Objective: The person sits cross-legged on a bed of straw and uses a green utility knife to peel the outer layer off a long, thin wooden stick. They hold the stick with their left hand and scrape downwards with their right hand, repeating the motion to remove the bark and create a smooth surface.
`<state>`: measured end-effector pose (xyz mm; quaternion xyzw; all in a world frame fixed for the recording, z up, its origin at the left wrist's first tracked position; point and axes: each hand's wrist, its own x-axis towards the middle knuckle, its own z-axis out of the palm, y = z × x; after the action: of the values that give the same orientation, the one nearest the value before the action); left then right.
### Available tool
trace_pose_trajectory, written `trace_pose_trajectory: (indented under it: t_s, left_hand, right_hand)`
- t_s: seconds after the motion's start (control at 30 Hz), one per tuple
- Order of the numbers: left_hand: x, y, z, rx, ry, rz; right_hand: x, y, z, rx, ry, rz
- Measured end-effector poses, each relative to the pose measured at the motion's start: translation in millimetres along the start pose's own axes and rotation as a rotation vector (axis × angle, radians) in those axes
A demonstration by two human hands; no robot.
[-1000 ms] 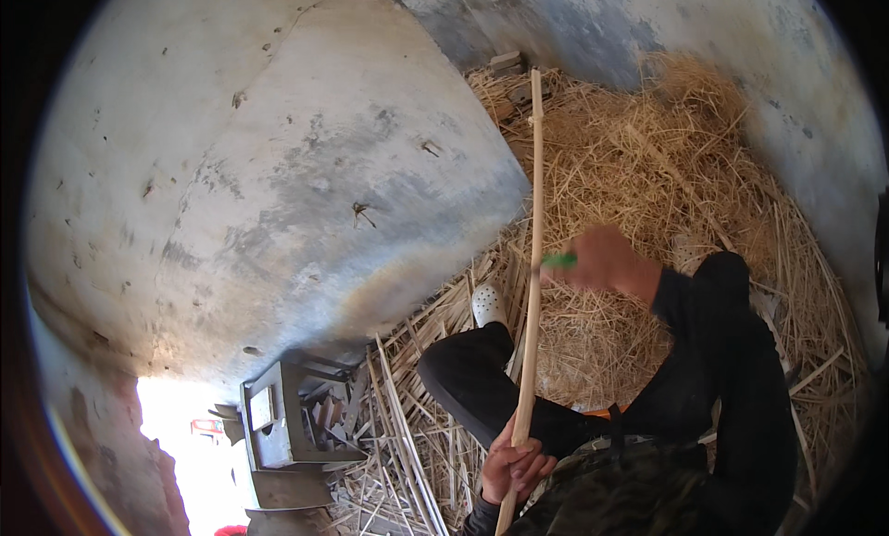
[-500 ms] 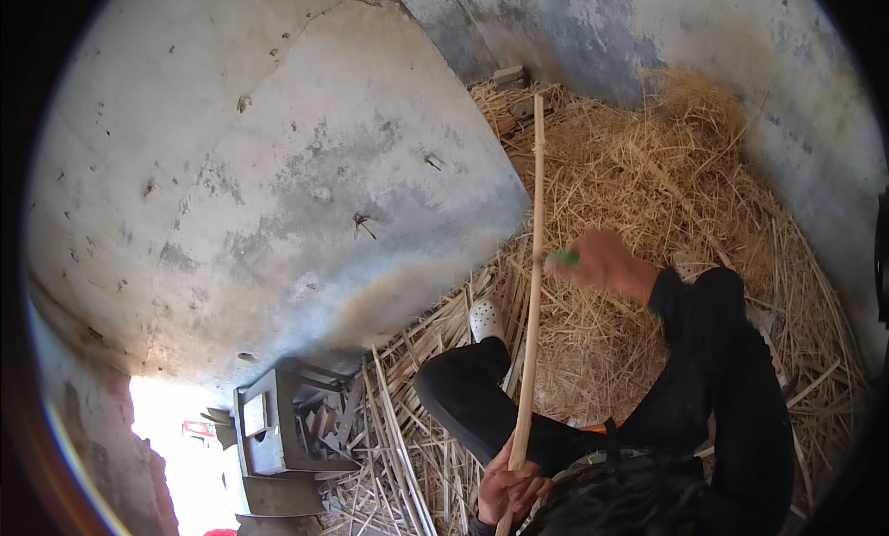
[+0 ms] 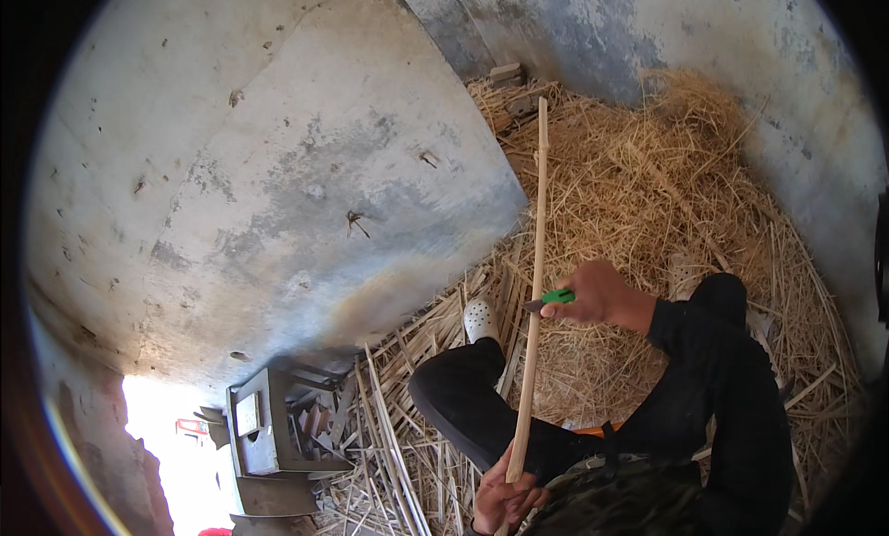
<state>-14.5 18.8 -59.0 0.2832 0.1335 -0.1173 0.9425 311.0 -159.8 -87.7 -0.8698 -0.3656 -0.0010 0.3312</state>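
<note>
A long pale strip of wood or split cane (image 3: 529, 378) slants upright from my lap toward the far wall. Low in the view, my left hand (image 3: 505, 491) is closed around its near end. Partway up the strip, my right hand (image 3: 602, 293) grips a green-handled knife (image 3: 558, 297). The knife's dark blade lies across the strip and appears to touch it. Behind the strip, my bent legs in black trousers and one white clog (image 3: 482, 320) show.
Dry shavings (image 3: 648, 193) are heaped at the far right against the stained wall (image 3: 278, 184). Split sticks (image 3: 394, 434) litter the floor on the left. A grey wooden stool-like frame (image 3: 269, 425) holding offcuts stands beside the bright doorway (image 3: 185, 462).
My right hand and the knife have come down along the strip, nearer to me. The green handle is sharper now. My left hand keeps its hold, slightly lower.
</note>
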Motion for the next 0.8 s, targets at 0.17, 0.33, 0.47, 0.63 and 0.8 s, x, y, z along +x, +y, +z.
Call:
trace_pose_trajectory:
  t_s: [0.17, 0.33, 0.47, 0.63, 0.8]
  left_hand:
    - [-10.3, 2.1, 8.0, 0.096, -0.011, -0.087]
    - [-14.6, 5.9, 23.0, 0.147, 0.040, -0.109]
    - [-18.2, 3.8, 5.3, 0.117, 0.081, -0.027]
    - [-13.8, 0.7, 1.2, 0.081, 0.028, -0.052]
    - [-30.6, -1.4, 11.7, 0.077, 0.088, -0.083]
  right_hand:
    - [39.8, 81.9, -35.3, -0.122, 0.177, 0.358]
    - [41.5, 84.1, -48.7, -0.093, 0.143, 0.301]
    - [8.3, 19.5, 0.6, -0.084, 0.083, -0.012]
    - [29.6, 42.7, -26.5, -0.015, 0.123, 0.041]
    - [61.1, 115.3, -60.3, -0.321, 0.230, 0.223]
